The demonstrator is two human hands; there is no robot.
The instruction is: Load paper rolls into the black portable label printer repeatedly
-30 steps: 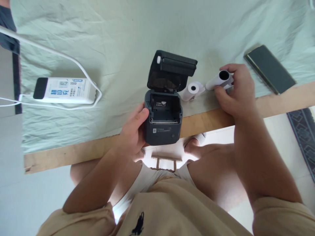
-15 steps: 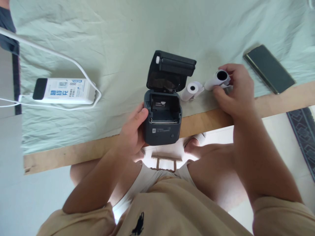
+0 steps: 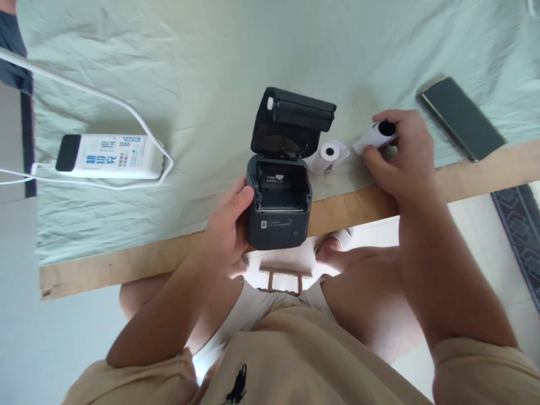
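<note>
A dark label printer [image 3: 277, 228] is held at the table's front edge, its lid [image 3: 291, 118] tipped up and its paper bay bare. My left hand [image 3: 230, 225] grips the printer's left side, thumb on the casing. Further right, my right hand [image 3: 407, 149] has its thumb and fingers closed around a white paper roll [image 3: 369, 138] with a wide dark core hole. Between that roll and the printer stands a smaller white paper roll [image 3: 323, 160] with a narrow core and a loose paper end.
A dark smartphone [image 3: 462, 118] lies at the right. On the left is a white power bank [image 3: 113, 156] with a white cable [image 3: 105, 95] looped around it. A pale green cloth [image 3: 202, 67] covers the table, whose wooden edge [image 3: 126, 267] runs along the front.
The wide-core roll has turned and shifted slightly right in my right hand, and its loose paper end no longer shows. My left hand and the printer have stayed in place.
</note>
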